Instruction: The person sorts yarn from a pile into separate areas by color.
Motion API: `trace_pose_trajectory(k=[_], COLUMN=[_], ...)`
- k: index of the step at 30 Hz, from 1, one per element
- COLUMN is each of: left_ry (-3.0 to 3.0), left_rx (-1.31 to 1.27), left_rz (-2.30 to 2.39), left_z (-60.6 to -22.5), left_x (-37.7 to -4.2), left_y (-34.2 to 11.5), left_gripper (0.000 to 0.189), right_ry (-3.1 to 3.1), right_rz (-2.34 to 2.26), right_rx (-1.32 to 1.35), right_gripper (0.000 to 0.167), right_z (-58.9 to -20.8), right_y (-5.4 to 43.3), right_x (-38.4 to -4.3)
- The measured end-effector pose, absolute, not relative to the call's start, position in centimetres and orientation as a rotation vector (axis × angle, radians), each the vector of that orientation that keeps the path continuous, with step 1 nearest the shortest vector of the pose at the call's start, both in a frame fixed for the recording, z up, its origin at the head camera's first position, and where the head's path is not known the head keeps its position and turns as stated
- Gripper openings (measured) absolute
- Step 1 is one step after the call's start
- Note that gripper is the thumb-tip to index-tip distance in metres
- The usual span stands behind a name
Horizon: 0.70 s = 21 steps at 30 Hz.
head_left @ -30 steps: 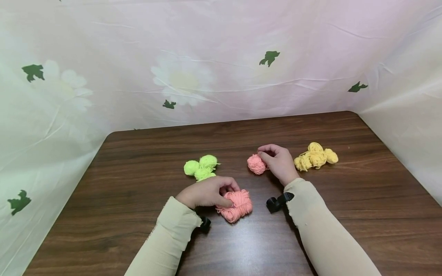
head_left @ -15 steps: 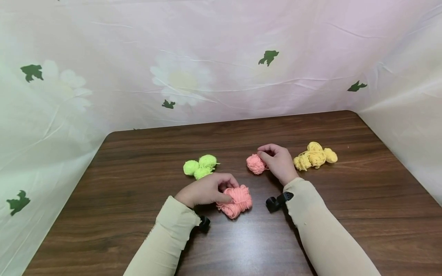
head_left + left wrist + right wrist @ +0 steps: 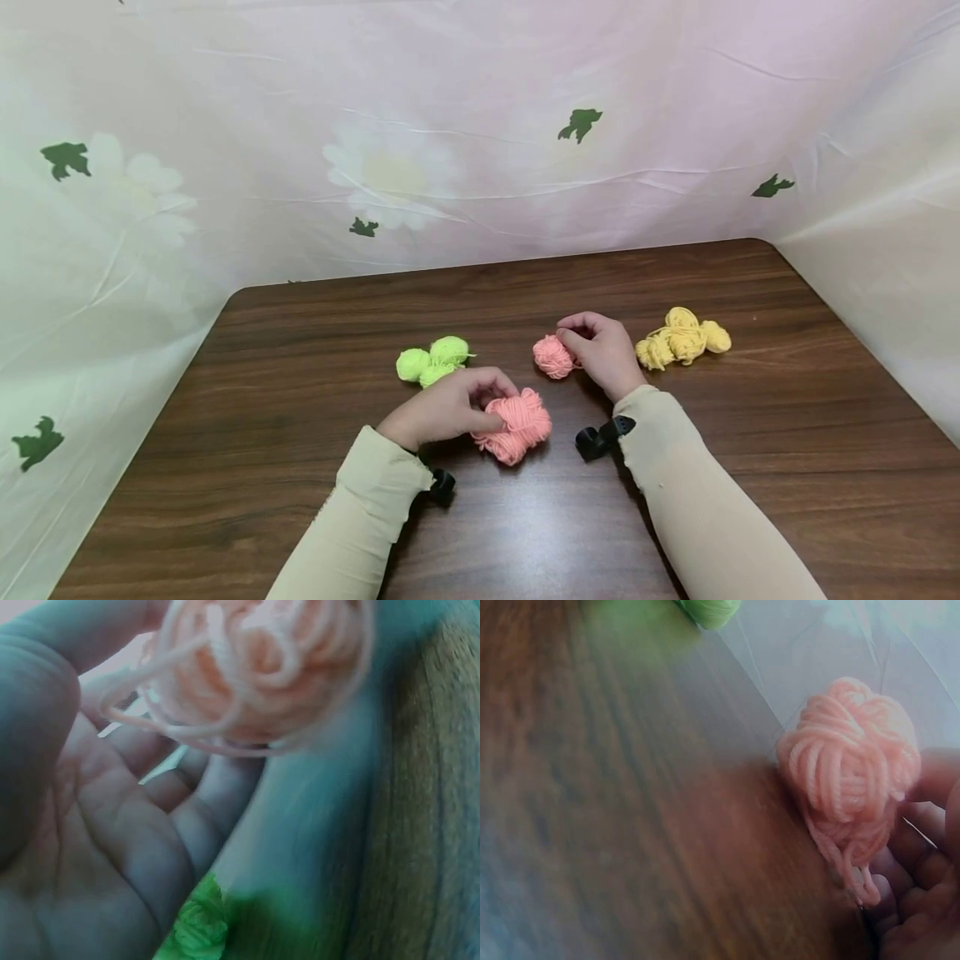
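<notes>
My left hand (image 3: 453,406) grips a thick pink ball of yarn (image 3: 517,427) between thumb and fingers, over the middle of the table. Loose loops hang from this pink ball in the left wrist view, across the palm side of the fingers (image 3: 217,787). Farther back, my right hand (image 3: 603,352) pinches a smaller pink ball of yarn (image 3: 553,358) at its right side. In the right wrist view that small ball (image 3: 851,761) sits at the fingertips, with a short strand dangling. Whether it touches the table is hard to tell.
Bright green yarn balls (image 3: 435,360) lie just beyond my left hand, which partly covers them. A cluster of yellow yarn balls (image 3: 682,340) lies right of my right hand. Floral cloth (image 3: 480,142) hangs behind the brown wooden table (image 3: 247,375) and along its sides.
My left hand has moved slightly away from me and upward, carrying the thick pink yarn ball, which has tilted. The right hand and its small ball hold nearly still.
</notes>
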<state>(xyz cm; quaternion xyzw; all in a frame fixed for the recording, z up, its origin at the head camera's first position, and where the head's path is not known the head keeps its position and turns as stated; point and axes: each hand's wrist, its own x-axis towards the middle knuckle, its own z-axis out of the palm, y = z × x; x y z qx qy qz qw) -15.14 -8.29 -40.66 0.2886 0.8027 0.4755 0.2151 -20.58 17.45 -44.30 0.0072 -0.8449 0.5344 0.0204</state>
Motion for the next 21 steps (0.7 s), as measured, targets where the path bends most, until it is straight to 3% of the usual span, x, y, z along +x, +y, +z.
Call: trace_pose_trajectory(k=[21], left_ry=[2.198], left_rx=[0.683], left_rz=[1.822], left_z=[-41.9], left_x=[-15.0], left_y=[-6.6], left_gripper=[0.033], right_ry=[-2.589], right_rz=[1.699], right_rx=[0.027], right_gripper=[0.024], right_z=[-44.1], right_y=[17.3], right_x=[-20.4])
